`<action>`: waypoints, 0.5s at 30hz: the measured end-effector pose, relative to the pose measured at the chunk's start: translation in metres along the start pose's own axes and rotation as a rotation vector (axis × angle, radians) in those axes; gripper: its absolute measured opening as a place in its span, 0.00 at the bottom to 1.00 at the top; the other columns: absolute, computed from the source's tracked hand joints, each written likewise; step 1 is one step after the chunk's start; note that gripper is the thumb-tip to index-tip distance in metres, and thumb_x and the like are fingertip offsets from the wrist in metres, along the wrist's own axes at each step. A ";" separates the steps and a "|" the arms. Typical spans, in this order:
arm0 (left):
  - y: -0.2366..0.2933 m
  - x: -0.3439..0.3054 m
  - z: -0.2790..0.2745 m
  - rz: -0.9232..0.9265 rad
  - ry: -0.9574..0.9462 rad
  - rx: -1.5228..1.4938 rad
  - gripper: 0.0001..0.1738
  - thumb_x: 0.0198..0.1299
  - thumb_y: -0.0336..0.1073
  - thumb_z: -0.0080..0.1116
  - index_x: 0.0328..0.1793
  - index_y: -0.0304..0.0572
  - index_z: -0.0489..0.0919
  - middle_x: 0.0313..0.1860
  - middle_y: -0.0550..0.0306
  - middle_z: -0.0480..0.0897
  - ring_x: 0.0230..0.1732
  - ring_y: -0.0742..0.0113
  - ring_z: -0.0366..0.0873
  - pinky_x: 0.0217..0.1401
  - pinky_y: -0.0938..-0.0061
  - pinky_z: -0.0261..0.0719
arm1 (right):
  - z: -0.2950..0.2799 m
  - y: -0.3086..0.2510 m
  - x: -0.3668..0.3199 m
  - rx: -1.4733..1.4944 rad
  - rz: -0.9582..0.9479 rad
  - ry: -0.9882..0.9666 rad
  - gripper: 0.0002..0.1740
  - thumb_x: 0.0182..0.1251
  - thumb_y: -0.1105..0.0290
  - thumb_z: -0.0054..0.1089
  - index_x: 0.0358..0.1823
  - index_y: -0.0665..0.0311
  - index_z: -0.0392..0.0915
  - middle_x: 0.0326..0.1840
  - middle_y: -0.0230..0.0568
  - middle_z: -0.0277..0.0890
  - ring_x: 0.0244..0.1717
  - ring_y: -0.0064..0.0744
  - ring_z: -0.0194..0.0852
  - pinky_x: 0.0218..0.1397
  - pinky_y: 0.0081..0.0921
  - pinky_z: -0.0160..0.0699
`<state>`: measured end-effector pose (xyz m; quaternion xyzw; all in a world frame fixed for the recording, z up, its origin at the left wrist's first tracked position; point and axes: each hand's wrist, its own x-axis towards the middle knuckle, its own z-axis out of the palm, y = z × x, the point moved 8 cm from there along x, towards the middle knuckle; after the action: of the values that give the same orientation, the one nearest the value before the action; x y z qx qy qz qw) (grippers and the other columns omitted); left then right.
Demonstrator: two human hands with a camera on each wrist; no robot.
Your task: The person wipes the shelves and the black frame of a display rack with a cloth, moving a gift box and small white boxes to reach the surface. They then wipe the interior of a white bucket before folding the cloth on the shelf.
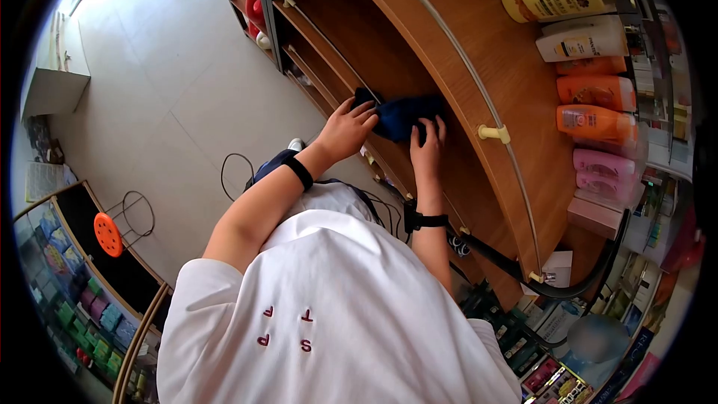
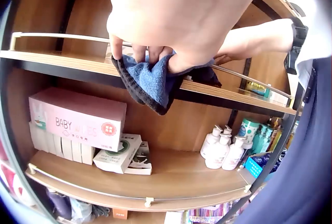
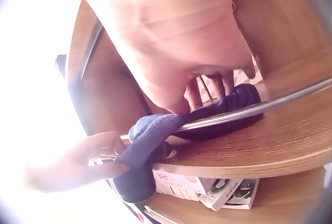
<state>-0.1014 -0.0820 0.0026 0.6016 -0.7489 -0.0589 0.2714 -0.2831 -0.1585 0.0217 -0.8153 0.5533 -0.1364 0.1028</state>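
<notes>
A blue terry cloth (image 1: 400, 118) with a dark edge is draped over the metal rail at the front of a wooden shelf. My left hand (image 1: 349, 131) grips its left end, fingers curled into the fabric; in the left wrist view a corner of the cloth (image 2: 155, 81) hangs below the shelf edge. Farther right, my right hand (image 1: 428, 151) holds the same cloth with bent fingers. In the right wrist view the cloth (image 3: 155, 130) stretches between both hands, across the rail (image 3: 218, 119). Its underside is hidden.
On the shelf below stand a pink baby wipes box (image 2: 78, 117), smaller boxes (image 2: 118, 154) and white pump bottles (image 2: 217, 148). Shampoo bottles (image 1: 591, 97) line the upper shelf at right. An orange stool (image 1: 108, 234) stands on the floor at left, and cables (image 1: 238, 172) hang nearby.
</notes>
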 end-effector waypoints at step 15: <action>-0.116 0.003 -0.049 -0.147 0.096 0.092 0.19 0.59 0.33 0.63 0.57 0.45 0.78 0.69 0.59 0.82 0.78 0.63 0.71 0.84 0.51 0.61 | 0.096 -0.063 0.096 0.261 -0.050 -0.343 0.39 0.81 0.50 0.50 0.85 0.61 0.54 0.90 0.60 0.40 0.88 0.62 0.40 0.87 0.48 0.53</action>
<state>0.0224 -0.1041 -0.0028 0.6689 -0.6910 -0.0153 0.2737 -0.1617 -0.2232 -0.0381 -0.8196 0.4851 -0.0688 0.2969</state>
